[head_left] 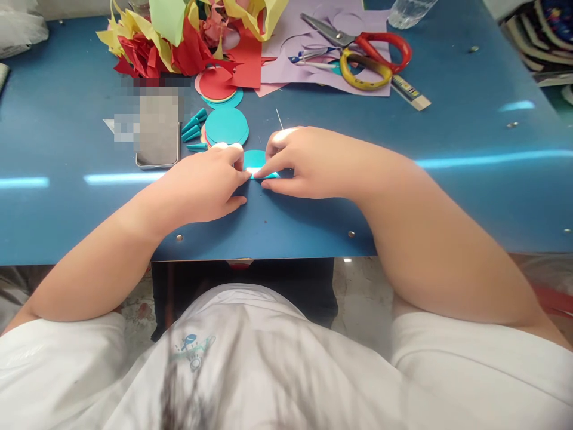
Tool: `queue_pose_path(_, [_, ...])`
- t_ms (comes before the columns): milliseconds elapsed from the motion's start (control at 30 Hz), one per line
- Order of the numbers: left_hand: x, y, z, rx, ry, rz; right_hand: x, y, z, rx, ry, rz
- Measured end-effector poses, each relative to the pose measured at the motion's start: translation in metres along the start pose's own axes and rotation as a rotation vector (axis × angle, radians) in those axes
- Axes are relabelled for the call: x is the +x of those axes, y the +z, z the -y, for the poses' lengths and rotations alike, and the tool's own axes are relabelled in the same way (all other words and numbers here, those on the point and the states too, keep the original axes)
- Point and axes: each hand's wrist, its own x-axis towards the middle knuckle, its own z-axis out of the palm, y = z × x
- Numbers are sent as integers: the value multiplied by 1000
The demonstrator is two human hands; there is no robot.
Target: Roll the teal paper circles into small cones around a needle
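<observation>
A teal paper piece [254, 159] lies on the table between my hands, its near edge straight as if folded over. My left hand [210, 179] pinches its left side, with the index finger on the paper and the thumb just nearer to me. From the other side my right hand [304, 164] presses the same edge with its index finger, thumb close below. A thin white stick or needle [280, 118] sticks up behind my right knuckles; its lower end is hidden. Just beyond my left hand sit a stack of teal paper circles [226, 125] and several rolled teal paper cones [192, 128].
Red paper circles [217, 83] lie farther back, near crumpled red and yellow paper [152, 51]. Scissors [358, 48] rest on cut purple paper [286, 71], beside a box cutter blade case [412, 92]. A phone-like grey slab [159, 131] is at left, a clear cup [407, 13] at back right.
</observation>
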Motion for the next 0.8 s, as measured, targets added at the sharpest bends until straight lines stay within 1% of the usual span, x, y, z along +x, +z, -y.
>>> queue_pose_path(133, [0,-1,-1,-9,-3,1,-2,-3,4,-76,88,77])
queue_pose_path(300, [-3,-10,1,-29,42,36,-2,-9,7,-67,172,162])
queue_pose_path(433, [-7,-15,1,-30,44,14,-2,-10,7,-28,233,175])
queue_pose_path(600, [-7,-15,1,-76,16,-12,-2,-10,6,2,262,160])
queue_pose_path(800, [-7,-16,1,-68,5,25,-1,-13,13,23,303,157])
